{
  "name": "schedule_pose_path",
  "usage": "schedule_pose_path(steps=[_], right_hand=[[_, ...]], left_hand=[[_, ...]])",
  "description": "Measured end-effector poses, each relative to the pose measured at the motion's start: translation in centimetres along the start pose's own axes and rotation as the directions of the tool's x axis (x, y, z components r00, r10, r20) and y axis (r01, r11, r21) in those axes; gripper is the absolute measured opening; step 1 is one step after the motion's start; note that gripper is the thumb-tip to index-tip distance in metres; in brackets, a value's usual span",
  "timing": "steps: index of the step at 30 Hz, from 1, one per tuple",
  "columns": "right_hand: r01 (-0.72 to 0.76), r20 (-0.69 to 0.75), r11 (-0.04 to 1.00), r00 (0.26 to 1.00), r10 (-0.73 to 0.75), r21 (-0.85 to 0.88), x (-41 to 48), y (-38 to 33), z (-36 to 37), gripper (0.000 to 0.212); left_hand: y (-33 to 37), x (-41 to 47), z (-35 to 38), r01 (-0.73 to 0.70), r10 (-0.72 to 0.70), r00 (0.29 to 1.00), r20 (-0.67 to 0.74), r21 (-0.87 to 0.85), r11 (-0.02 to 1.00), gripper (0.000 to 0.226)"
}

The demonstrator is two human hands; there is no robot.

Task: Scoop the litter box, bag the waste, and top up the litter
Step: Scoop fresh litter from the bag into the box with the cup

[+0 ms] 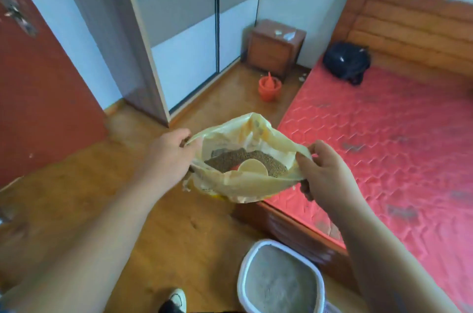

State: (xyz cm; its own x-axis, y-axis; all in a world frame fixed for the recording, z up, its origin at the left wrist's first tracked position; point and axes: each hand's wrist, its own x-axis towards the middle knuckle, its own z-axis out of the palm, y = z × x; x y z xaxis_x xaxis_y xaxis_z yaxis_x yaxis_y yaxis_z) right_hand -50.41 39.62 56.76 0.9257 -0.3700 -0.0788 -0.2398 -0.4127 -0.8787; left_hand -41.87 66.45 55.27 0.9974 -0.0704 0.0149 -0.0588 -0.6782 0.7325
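Observation:
I hold a yellowish litter bag [240, 186] in the air above the floor, its mouth spread wide. My left hand [170, 152] pinches the bag's left rim and my right hand [323, 168] grips its right rim. Inside lie brown litter granules [230, 158] and a pale round scoop [252, 167] with a bit of red beside it. Below, at the bottom edge of the view, stands the white-rimmed litter box [280, 280] filled with grey litter.
A bed with a red mattress [384, 138] fills the right side, with a black bag [346, 62] on it. An orange bucket [269, 87] stands by a wooden nightstand [273, 46]. A wardrobe [179, 31] and a red door [38, 82] are at left. My shoe [175, 301] is near the box.

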Motion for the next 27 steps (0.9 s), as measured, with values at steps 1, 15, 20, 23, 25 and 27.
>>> schedule_pose_path(steps=[1,15,20,23,25,27], right_hand=[[0.026,0.007,1.000,1.000,-0.026,0.009,0.1,-1.0,-0.9,0.012],[0.094,0.169,0.951,0.974,-0.149,0.295,4.1,-9.9,1.8,0.014],[0.086,0.220,0.942,0.961,-0.164,0.326,5.0,-14.2,9.4,0.013],[0.095,0.251,0.950,0.952,-0.174,0.298,5.4,-17.1,15.4,0.010],[0.119,0.259,0.952,0.946,-0.195,0.281,5.5,-19.0,19.6,0.010],[0.138,0.261,0.950,0.941,-0.214,0.279,5.6,-21.1,24.0,0.012]], left_hand=[[1.0,-0.1,-0.9,0.002,-0.003,0.999,-0.034,-0.026,1.000,0.036],[3.3,-1.2,-11.0,0.105,-0.146,0.958,-0.247,-0.174,0.979,0.026],[-1.9,-0.2,-15.9,0.154,-0.206,0.928,-0.311,-0.185,0.971,0.028],[-6.6,1.1,-19.9,0.181,-0.234,0.920,-0.313,-0.189,0.965,0.027],[-10.0,2.1,-22.6,0.189,-0.240,0.918,-0.316,-0.183,0.965,0.026],[-13.4,3.3,-25.6,0.203,-0.250,0.913,-0.322,-0.172,0.964,0.026]])
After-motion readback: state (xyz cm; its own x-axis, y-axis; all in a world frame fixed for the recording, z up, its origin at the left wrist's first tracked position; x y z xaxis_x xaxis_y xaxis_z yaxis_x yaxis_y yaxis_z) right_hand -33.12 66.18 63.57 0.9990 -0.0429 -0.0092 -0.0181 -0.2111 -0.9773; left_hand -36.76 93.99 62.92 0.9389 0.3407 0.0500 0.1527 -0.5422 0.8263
